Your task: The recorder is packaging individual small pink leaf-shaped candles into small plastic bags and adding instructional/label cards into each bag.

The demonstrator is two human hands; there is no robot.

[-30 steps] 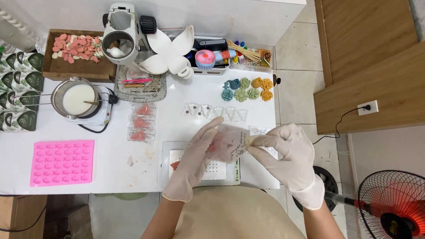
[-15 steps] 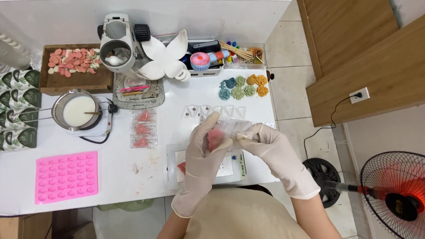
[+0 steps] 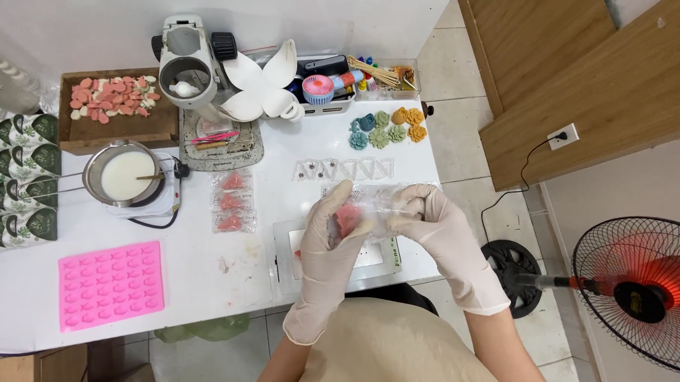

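Note:
Both hands wear pale gloves and share a small clear plastic bag above the white table's front edge. My left hand grips the bag's left part, where a pink piece shows through the plastic. My right hand pinches the bag's right end. Under the hands lies a clear sheet over a printed card. A strip of empty clear bags lies just beyond the hands.
Three bagged pink pieces lie left of the hands. A pink silicone mould sits front left. A pot of white liquid, a wooden tray of pink pieces, coloured flower shapes and a floor fan surround the area.
The view has shifted slightly. Both hands stay on the clear bag, and the pink piece now sits deeper inside it under my left fingers.

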